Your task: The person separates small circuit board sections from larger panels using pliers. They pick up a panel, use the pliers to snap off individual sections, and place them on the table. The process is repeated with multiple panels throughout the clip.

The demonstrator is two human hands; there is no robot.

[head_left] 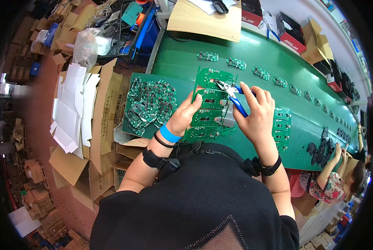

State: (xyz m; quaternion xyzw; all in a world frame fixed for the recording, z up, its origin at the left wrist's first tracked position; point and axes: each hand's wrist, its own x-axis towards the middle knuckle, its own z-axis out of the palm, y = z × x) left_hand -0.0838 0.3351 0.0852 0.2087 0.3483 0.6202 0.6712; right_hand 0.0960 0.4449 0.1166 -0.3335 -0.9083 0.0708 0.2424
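Note:
My left hand grips the left edge of a green circuit board panel, made of several joined boards with cut-outs. In my right hand is a pair of cutting pliers with blue handles, my fingers wrapped round them. The pliers' metal jaws touch or lie just over the panel's upper board, near its cut-out; whether they bite on anything is too small to tell. To the left of my left hand lies a heap of loose small circuit boards. Another green panel rests on the bench beyond my right wrist.
Single boards form a row along the green bench. Cardboard boxes with white sheets stand at left. A cardboard sheet and another pair of pliers lie at the back. A co-worker sits at right by black parts.

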